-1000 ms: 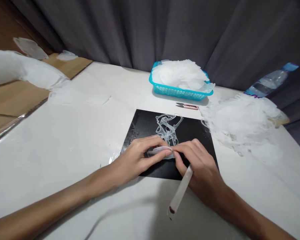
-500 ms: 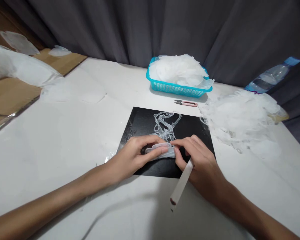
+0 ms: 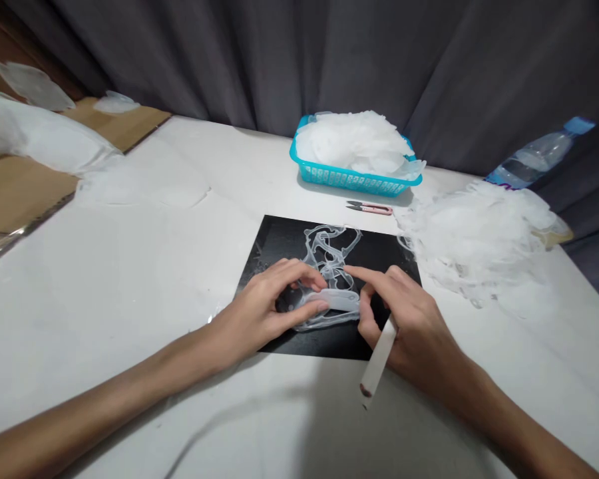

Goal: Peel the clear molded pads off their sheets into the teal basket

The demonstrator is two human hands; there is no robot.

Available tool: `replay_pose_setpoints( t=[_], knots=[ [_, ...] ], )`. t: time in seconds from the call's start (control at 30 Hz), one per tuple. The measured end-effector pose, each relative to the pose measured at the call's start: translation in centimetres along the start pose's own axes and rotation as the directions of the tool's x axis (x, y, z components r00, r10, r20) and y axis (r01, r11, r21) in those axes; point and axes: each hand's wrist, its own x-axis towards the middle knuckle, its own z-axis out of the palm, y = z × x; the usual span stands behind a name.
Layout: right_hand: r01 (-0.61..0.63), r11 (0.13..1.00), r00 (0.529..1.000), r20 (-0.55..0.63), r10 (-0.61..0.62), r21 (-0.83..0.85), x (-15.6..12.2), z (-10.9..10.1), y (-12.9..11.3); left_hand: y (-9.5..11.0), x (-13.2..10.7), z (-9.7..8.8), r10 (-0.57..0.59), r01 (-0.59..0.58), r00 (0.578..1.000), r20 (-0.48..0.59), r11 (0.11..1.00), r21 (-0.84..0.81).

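Note:
On a black mat (image 3: 394, 256), a translucent plastic piece (image 3: 337, 301) lies between the thumb and fingers of my left hand (image 3: 274, 299), which lightly grips it. My right hand (image 3: 404, 309) is at the piece's right end, thumb and index finger apart. Tucked in that palm is a tool with a flat white handle (image 3: 379, 362), its end pointing down toward me; its working end is hidden. Just beyond my fingers lie tangled clear plastic trimmings (image 3: 329, 243), and more of them show under the piece.
Behind the mat sits a blue basket (image 3: 354, 178) heaped with translucent pieces. Pink-handled thread snips (image 3: 369, 207) lie in front of it. A pile of plastic scraps (image 3: 479, 233) and a water bottle (image 3: 534, 156) are at right. Cardboard (image 3: 24, 193) with a plastic bag (image 3: 44, 133) is at left.
The fingers of my right hand have spread and shifted slightly right, the white handle swinging right with them. The plastic piece now sits lower and flatter, with its trimmings showing along the front.

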Motion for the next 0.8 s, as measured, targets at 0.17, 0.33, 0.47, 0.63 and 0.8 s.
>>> replay_pose_setpoints(
  t=[0.17, 0.33, 0.47, 0.63, 0.8],
  knots=[
    [0.078, 0.980, 0.997, 0.013, -0.077, -0.182, -0.1, 0.4, -0.3, 0.3, -0.5, 0.8, 0.031, -0.032, 0.998, 0.060, 0.999, 0.013],
    [0.211, 0.953, 0.977, 0.090, -0.196, -0.219, -0.1, 0.4, -0.3, 0.1, -0.9, 0.4, 0.070, -0.074, 0.997, 0.039, 0.992, 0.103],
    [0.295, 0.944, 0.944, 0.199, -0.264, -0.148, -0.2, 0.2, -0.4, -0.3, -1.5, -0.7, 0.018, -0.019, 1.000, 0.008, 0.965, 0.261],
    [0.413, 0.894, 0.904, 0.198, -0.379, -0.175, -0.8, 1.7, -0.6, -1.0, -1.5, -1.8, -0.063, 0.012, 0.982, 0.175, 0.960, 0.280],
    [0.401, 0.876, 0.916, 0.129, -0.380, -0.268, -1.1, 2.8, -0.6, -0.7, -0.7, -2.2, -0.052, 0.011, 0.948, 0.315, 0.991, 0.130]
  ],
)
